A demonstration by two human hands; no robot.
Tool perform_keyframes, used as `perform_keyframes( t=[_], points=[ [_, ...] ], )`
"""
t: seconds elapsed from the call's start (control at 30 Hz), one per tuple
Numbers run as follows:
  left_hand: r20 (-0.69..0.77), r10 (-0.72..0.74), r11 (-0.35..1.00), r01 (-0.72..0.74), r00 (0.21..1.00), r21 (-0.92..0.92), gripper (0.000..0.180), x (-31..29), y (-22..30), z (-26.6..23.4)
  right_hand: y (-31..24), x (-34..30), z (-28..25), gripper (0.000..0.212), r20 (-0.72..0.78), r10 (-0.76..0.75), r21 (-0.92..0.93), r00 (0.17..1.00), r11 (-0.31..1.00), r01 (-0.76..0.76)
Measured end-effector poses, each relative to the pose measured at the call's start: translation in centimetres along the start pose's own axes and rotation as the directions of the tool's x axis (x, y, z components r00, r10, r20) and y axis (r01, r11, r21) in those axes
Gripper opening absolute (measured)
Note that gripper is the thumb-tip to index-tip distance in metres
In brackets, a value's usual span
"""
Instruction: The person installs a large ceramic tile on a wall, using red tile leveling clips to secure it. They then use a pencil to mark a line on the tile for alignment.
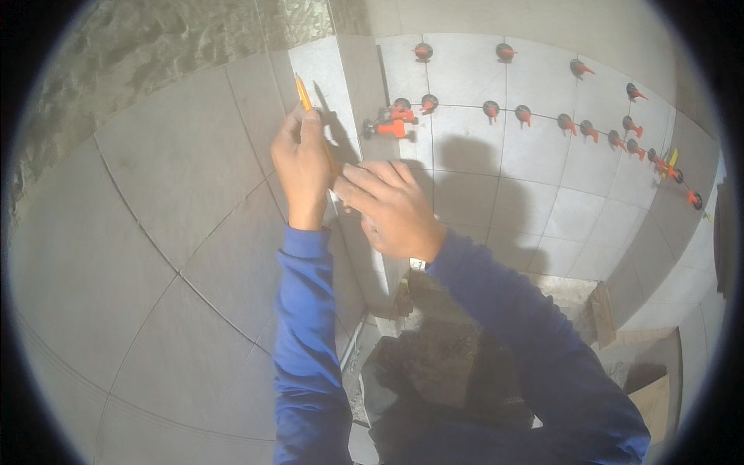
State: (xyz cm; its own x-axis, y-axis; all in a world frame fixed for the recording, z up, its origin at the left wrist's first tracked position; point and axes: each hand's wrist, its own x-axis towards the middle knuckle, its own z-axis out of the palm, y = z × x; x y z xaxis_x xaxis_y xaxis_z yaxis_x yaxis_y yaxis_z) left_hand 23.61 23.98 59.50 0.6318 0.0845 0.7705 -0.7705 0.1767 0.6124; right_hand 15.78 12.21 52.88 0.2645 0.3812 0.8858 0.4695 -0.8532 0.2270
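My left hand (304,167) is closed around a thin yellow strip (303,93) against the narrow tiled face of a wall corner. The strip's upper end stands out above the thumb and looks pointed; its exact kind is unclear. Below and to the right, my right hand (391,208) has its fingers curled at the strip's lower end, by the corner edge. The right fingers hide most of that end. Light grey tiles (186,170) cover the wall on the left, and a tiled pillar edge (358,101) stands just behind my hands.
Several red-handled tile levelling clips (491,110) sit along the joints of the back wall tiles (535,155). A cluster of red clips (391,128) projects close to my right hand. Rough bare wall (155,46) shows at upper left. Below lies a rough, dark floor area (434,356).
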Motion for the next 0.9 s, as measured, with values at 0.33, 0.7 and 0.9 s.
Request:
perform_keyframes(
  t=[0.33, 0.7, 0.9],
  points=[
    [0.042, -0.017, 0.993, 0.012, 0.999, 0.116, 0.037, 1.1, 0.0, -0.5, 7.5, 6.1, 0.1, 0.069, -0.272, 0.282, 0.246, 0.920, 0.945, -0.217],
    [0.109, -0.148, 0.967, 0.120, 0.983, 0.224, 0.036, 1.6, 2.3, -0.5, 7.2, 8.8, -1.2, 0.073, -0.217, 0.394, 0.036, 0.893, 0.918, -0.396],
    [0.110, -0.180, 0.945, 0.140, 0.978, 0.297, 0.038, 1.4, 2.7, -0.4, 6.7, 9.4, -2.0, 0.087, 0.022, 0.448, -0.067, 0.894, 0.892, -0.446]
  ],
)
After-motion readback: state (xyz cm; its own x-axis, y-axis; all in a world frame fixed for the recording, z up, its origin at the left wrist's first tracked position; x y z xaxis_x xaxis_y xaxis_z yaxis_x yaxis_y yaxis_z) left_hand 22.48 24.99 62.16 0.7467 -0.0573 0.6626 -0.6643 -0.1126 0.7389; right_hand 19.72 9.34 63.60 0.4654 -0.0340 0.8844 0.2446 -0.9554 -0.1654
